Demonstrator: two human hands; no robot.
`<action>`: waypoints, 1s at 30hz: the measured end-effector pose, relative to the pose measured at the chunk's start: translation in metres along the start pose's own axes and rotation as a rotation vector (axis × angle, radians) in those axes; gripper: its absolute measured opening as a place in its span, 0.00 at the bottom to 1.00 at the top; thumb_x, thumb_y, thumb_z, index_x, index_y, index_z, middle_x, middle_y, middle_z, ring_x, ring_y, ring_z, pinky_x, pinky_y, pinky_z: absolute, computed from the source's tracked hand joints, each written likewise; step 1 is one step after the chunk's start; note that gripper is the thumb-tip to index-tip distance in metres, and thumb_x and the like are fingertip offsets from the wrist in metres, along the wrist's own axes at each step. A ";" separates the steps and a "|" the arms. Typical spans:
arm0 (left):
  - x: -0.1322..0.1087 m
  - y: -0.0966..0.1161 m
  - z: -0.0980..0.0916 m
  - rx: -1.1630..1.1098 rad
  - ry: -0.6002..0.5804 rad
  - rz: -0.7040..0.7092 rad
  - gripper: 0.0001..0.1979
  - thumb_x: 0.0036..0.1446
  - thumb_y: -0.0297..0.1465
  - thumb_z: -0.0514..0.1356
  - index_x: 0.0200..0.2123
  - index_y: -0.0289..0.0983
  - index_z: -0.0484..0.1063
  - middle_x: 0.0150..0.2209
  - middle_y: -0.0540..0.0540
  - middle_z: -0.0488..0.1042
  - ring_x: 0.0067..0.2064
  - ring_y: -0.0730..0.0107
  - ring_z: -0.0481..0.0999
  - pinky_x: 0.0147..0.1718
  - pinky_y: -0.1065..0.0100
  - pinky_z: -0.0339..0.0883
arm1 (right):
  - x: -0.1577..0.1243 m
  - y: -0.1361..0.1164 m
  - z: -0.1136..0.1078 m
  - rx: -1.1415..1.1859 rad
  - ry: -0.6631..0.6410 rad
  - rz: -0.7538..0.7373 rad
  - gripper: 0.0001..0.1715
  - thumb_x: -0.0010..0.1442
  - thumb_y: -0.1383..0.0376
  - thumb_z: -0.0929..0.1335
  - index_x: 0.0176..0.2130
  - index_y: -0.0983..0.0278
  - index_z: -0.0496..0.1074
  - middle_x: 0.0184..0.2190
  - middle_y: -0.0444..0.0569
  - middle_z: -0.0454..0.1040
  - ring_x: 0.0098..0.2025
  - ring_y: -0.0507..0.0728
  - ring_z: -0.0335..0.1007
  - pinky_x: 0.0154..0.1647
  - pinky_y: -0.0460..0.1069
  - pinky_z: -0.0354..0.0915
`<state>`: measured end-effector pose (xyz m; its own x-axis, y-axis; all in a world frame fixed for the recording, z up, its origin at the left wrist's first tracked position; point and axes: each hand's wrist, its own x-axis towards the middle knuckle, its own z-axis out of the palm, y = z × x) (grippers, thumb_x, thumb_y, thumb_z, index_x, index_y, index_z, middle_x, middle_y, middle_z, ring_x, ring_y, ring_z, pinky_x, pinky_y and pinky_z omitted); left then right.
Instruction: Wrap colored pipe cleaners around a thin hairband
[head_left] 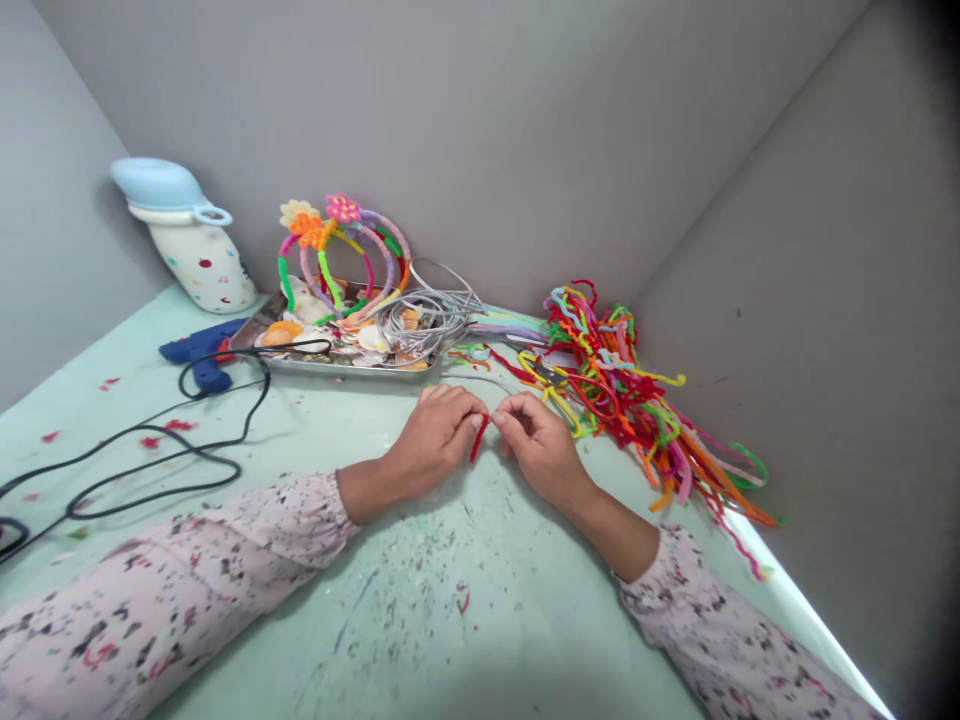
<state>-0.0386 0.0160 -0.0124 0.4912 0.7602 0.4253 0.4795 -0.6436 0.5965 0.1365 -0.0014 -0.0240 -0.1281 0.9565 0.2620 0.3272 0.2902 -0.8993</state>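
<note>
A short piece of red pipe cleaner (478,440) is between my two hands, bent at its top, with one end hanging down. My left hand (439,435) pinches it between thumb and fingers. My right hand (541,442) is closed in a pinch at its upper bend, and the fingertips of both hands almost meet there. Just beyond the hands, a thin grey wire (480,379) lies on the table. Yellow-handled scissors (551,385) rest behind my right hand, partly covered by pipe cleaners.
A metal tray (352,372) holds flower headbands (343,240), scraps and coiled grey wire (435,318). Left of it lie a blue glue gun (202,350) with a looping black cord (225,450) and a white bottle (199,255). Tangled pipe cleaners (622,370) heap along the right wall.
</note>
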 end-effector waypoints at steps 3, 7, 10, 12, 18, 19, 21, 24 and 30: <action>0.000 0.001 0.000 -0.038 -0.001 -0.027 0.11 0.63 0.30 0.48 0.34 0.37 0.70 0.33 0.49 0.72 0.39 0.66 0.67 0.42 0.61 0.57 | 0.000 0.000 0.000 0.002 0.004 0.014 0.11 0.62 0.56 0.65 0.34 0.62 0.66 0.21 0.40 0.66 0.22 0.50 0.63 0.24 0.45 0.60; 0.002 0.002 0.000 -0.025 0.000 -0.058 0.09 0.61 0.31 0.51 0.32 0.36 0.69 0.32 0.49 0.72 0.38 0.66 0.68 0.42 0.61 0.57 | 0.000 -0.001 0.001 0.007 -0.008 0.021 0.11 0.61 0.56 0.65 0.34 0.62 0.67 0.21 0.40 0.66 0.22 0.50 0.63 0.24 0.45 0.60; 0.002 0.003 0.000 0.000 0.015 -0.075 0.07 0.58 0.29 0.53 0.30 0.36 0.69 0.30 0.49 0.72 0.37 0.66 0.68 0.42 0.61 0.58 | -0.001 -0.002 0.001 0.004 -0.022 0.016 0.10 0.61 0.57 0.65 0.33 0.61 0.67 0.20 0.40 0.66 0.22 0.51 0.63 0.24 0.45 0.60; 0.002 0.003 0.001 -0.001 0.023 -0.071 0.07 0.58 0.28 0.53 0.30 0.37 0.68 0.30 0.49 0.72 0.37 0.66 0.68 0.42 0.61 0.58 | -0.001 -0.003 0.001 0.001 -0.025 0.011 0.10 0.61 0.57 0.65 0.33 0.61 0.67 0.20 0.40 0.66 0.22 0.51 0.63 0.24 0.46 0.60; 0.001 0.001 -0.001 -0.035 0.028 -0.047 0.09 0.60 0.29 0.51 0.32 0.37 0.70 0.31 0.50 0.73 0.38 0.67 0.68 0.43 0.61 0.57 | 0.000 -0.002 0.000 0.015 -0.002 0.008 0.11 0.61 0.57 0.65 0.34 0.62 0.67 0.21 0.40 0.66 0.22 0.50 0.62 0.24 0.45 0.60; 0.001 0.001 -0.001 -0.042 0.032 -0.044 0.09 0.60 0.28 0.51 0.33 0.37 0.71 0.32 0.50 0.73 0.38 0.67 0.68 0.43 0.61 0.57 | 0.000 -0.001 0.000 0.021 0.009 0.009 0.11 0.61 0.57 0.65 0.34 0.62 0.67 0.21 0.40 0.66 0.22 0.50 0.62 0.24 0.45 0.60; 0.001 0.000 -0.002 -0.049 0.042 -0.041 0.09 0.61 0.28 0.50 0.34 0.37 0.71 0.34 0.49 0.74 0.40 0.67 0.69 0.44 0.61 0.57 | 0.001 0.001 0.000 0.031 0.022 0.010 0.11 0.61 0.57 0.65 0.34 0.62 0.67 0.22 0.40 0.67 0.22 0.49 0.62 0.25 0.45 0.61; 0.001 -0.001 -0.002 -0.053 0.045 -0.041 0.09 0.61 0.29 0.50 0.34 0.37 0.70 0.34 0.49 0.73 0.40 0.66 0.69 0.44 0.61 0.57 | 0.000 0.004 -0.001 0.029 0.028 -0.002 0.10 0.62 0.58 0.64 0.37 0.62 0.67 0.26 0.42 0.69 0.23 0.49 0.62 0.25 0.45 0.61; 0.001 -0.002 -0.002 -0.084 0.057 -0.074 0.11 0.62 0.30 0.49 0.34 0.37 0.70 0.34 0.49 0.74 0.39 0.66 0.69 0.44 0.61 0.58 | 0.001 0.004 -0.001 -0.146 0.059 -0.215 0.10 0.58 0.68 0.66 0.42 0.60 0.69 0.42 0.48 0.67 0.26 0.48 0.64 0.29 0.47 0.64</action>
<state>-0.0401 0.0180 -0.0116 0.4135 0.8107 0.4144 0.4490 -0.5775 0.6818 0.1382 0.0005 -0.0269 -0.1561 0.8712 0.4655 0.4304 0.4842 -0.7618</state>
